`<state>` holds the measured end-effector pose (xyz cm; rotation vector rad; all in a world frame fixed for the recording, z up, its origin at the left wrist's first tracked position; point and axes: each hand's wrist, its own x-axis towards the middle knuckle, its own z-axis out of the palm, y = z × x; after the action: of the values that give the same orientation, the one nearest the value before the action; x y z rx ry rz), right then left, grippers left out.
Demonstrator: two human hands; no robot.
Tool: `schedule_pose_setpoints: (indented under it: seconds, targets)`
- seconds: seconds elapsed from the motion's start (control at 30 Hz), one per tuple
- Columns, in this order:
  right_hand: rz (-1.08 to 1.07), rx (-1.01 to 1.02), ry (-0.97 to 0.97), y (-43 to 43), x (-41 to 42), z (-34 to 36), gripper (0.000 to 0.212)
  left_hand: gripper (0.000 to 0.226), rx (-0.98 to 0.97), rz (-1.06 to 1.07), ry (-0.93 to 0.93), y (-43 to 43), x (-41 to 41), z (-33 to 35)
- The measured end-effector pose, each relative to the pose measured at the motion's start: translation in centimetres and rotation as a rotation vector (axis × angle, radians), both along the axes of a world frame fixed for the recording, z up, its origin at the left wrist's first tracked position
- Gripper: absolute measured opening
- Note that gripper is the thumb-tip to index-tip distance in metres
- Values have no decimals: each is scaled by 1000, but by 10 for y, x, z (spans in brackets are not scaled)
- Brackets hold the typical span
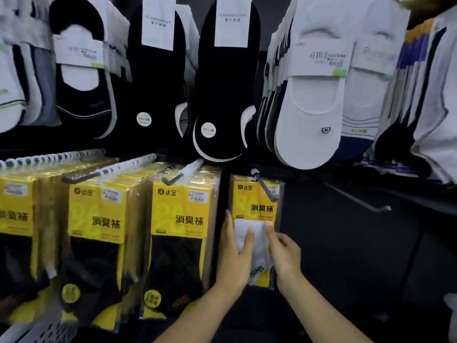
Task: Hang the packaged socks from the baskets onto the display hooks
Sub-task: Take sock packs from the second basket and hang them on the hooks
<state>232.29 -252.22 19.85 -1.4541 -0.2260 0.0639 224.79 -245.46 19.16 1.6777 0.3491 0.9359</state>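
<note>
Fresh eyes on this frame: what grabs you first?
The yellow packs, crowded on hooks across the lower left, pull the eye first. At lower centre, the left hand and right hand hold a lone white-sock pack that appears to sit on its own hook. Above hang black socks and white socks; right of the hands, an empty hook juts out.
</note>
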Motion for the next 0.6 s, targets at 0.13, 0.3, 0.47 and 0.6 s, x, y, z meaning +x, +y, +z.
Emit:
schedule_pose_setpoints:
  seconds: [0.13, 0.3, 0.47, 0.6]
  targets:
    - [3, -10, 106, 29, 34, 8, 36, 68, -29, 76, 3, 24, 46, 4]
    - [5, -104, 64, 44, 53, 9, 39, 68, -14, 50, -2, 40, 59, 0]
    - [11, -80, -55, 15, 25, -7, 32, 69, 15, 0, 88, 24, 26, -26]
    - [42, -167, -128, -32, -22, -30, 39, 74, -18, -66, 173, -7, -25, -48]
